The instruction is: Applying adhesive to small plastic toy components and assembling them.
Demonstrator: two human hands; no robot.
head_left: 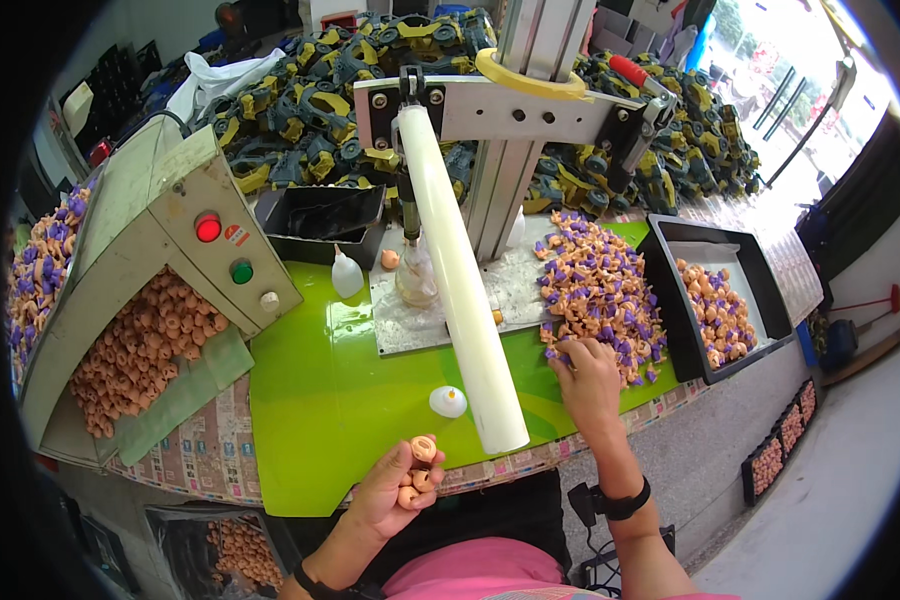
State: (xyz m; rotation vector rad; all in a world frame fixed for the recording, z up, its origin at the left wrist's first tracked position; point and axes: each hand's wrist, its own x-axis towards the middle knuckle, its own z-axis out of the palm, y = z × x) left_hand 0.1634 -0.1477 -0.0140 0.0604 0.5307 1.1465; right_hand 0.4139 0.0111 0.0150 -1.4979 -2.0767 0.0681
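My left hand [382,495] is closed around several small peach-coloured doll heads [423,449], palm up near the table's front edge. On the right, my right hand [592,390] reaches to the near left edge of a heap of small purple and peach doll bodies [600,285]. Its thumb and fingertips are pinched together on one body at the heap's edge. Between my hands slants the long white tube handle [460,290] of a hand press, bolted to a metal post [510,185]. Partly behind the handle, the press's metal base plate [395,325] bears a single head [390,259].
A beige machine [160,190] full of heads stands left. Two white squeeze bottles [448,402] [347,275] stand on the green mat [310,410]. Black trays sit at the back [370,245] and right [660,300]. Yellow-and-dark toy vehicles [300,120] pile up behind.
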